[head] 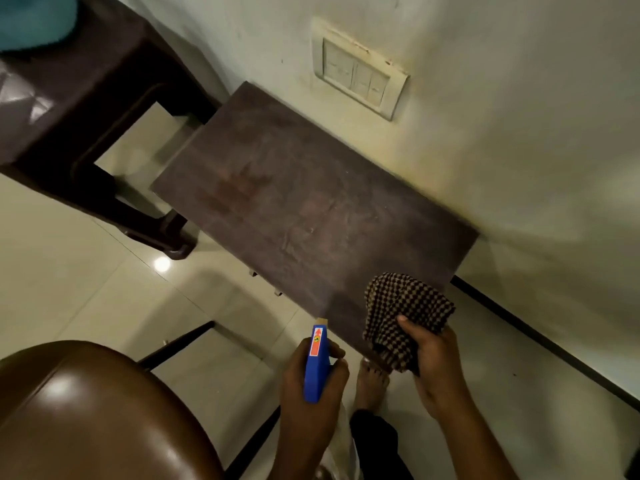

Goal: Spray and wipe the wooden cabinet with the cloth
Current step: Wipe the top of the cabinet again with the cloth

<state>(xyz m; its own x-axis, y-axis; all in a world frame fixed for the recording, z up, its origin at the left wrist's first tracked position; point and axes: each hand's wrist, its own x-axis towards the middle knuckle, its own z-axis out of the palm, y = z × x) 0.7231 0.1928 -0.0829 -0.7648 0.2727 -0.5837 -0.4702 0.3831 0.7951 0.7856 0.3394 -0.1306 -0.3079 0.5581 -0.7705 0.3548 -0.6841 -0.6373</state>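
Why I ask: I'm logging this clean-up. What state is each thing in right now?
Spray bottle: gripped by the left hand, nozzle toward the cabinet.
Cloth: bunched, gripped by the right hand, at the cabinet's near corner.
Cabinet: top bare, with dull smudges; wet or dry cannot be told.
Switches: positions too blurred to tell.

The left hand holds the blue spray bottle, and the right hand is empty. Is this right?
Not quite. In the head view the right hand is not empty: it grips the checkered cloth. The left hand does hold the blue spray bottle.
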